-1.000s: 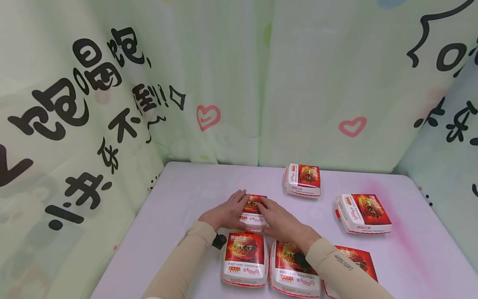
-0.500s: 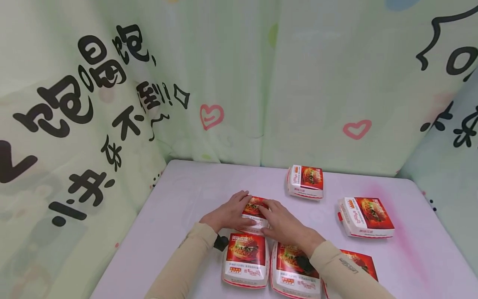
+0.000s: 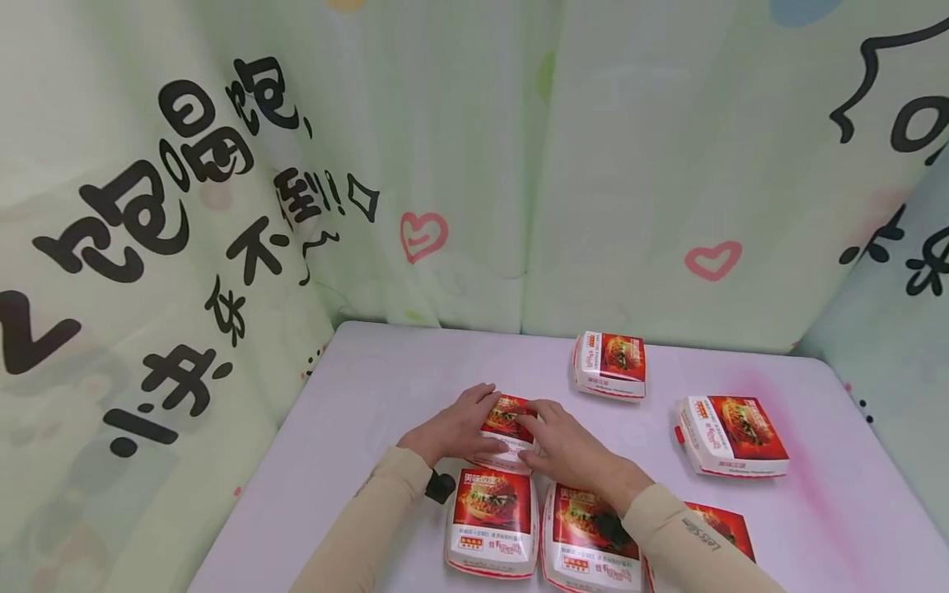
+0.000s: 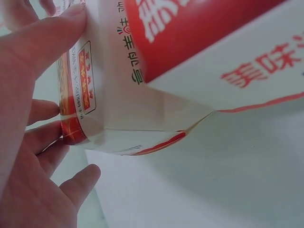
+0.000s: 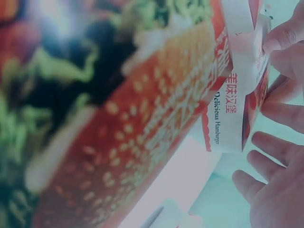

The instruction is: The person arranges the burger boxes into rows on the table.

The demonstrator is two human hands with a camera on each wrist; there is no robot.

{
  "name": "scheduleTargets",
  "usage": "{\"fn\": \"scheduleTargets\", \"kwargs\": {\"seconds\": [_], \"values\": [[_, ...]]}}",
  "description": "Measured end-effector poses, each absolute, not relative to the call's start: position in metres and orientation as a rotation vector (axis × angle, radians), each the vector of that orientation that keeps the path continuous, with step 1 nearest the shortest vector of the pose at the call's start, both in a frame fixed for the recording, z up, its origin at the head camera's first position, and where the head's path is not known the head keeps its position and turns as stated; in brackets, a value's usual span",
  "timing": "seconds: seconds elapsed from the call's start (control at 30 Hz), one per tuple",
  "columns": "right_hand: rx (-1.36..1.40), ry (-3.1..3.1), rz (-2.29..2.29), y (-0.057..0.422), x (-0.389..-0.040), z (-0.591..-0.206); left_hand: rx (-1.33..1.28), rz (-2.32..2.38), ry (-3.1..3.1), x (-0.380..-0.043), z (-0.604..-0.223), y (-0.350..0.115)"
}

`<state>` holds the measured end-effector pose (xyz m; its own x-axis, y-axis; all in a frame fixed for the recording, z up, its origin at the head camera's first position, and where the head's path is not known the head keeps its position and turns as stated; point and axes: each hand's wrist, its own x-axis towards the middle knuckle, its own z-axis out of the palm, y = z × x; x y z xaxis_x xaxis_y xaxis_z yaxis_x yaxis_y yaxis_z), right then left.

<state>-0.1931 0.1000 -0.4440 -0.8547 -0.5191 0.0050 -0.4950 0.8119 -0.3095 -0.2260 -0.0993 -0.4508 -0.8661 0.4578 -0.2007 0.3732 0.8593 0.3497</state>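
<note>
A red and white hamburger box (image 3: 510, 418) lies on the table between my two hands, its lid printed with a burger. My left hand (image 3: 454, 424) rests along its left side; in the left wrist view the thumb (image 4: 52, 40) lies over the box's printed face and the other fingers are spread at its far edge. From the right, my right hand (image 3: 574, 449) touches the same box with thumb and forefinger, while the remaining fingers (image 5: 268, 166) are extended apart from it. Directly in front sits a second hamburger box (image 3: 493, 523), with a third box (image 3: 589, 568) beside it, partly under the right wrist.
Another hamburger box (image 3: 722, 523) is partly hidden by the right sleeve. Two more stand farther off: a back box (image 3: 611, 366) and a right box (image 3: 734, 436). A printed curtain (image 3: 608, 181) closes off the back and sides of the white table (image 3: 385, 371).
The head view has shifted slightly. Both hands stay at the same box, and the right fingers sit a little looser against it than a second ago. The other boxes have not moved.
</note>
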Motion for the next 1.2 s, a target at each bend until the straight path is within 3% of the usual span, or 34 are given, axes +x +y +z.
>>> {"fn": "scheduleTargets", "kwargs": {"seconds": [0.5,0.87,1.2], "values": [[-0.703,3.037,-0.478,0.134,-0.199,-0.436,0.599,0.417,2.791,-0.223,-0.445,-0.097],[-0.440,3.063,-0.513,0.167,-0.208,-0.431,0.664,0.427,2.826,-0.229,-0.442,-0.082],[-0.364,3.086,-0.412,0.186,-0.219,-0.430,0.879,0.237,2.915,-0.248,-0.430,-0.048]]}}
